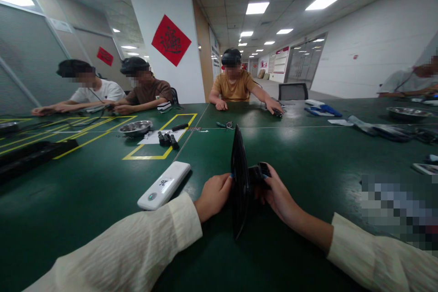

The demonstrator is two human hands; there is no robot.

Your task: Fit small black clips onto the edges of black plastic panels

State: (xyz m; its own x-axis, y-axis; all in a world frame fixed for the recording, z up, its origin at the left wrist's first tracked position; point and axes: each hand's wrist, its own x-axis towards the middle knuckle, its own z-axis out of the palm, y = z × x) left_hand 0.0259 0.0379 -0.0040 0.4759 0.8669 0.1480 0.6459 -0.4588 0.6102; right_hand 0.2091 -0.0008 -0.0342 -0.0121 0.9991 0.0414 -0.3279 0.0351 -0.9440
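Observation:
A thin black panel (240, 182) stands nearly edge-on to me in the middle of the view, just above or on the green table; I cannot tell which. From its right face juts a blocky black mount (257, 174). My left hand (214, 195) is closed at the panel's left face, thumb pressed against it, and the fingertips are hidden. Around the mount, my right hand (276, 191) is closed with its thumb on top; its lower fingers are in shadow. Left of my left hand lies a white power bank (166, 185) with a number label.
On the green table (304, 159), a metal bowl (136, 128) and several black cylindrical parts (167, 139) sit at the left. Pliers (224, 124) lie beyond the panel. Across the table a person (236, 84) reaches toward a dark object. Cloths (379, 128) and another bowl (409, 113) are at right.

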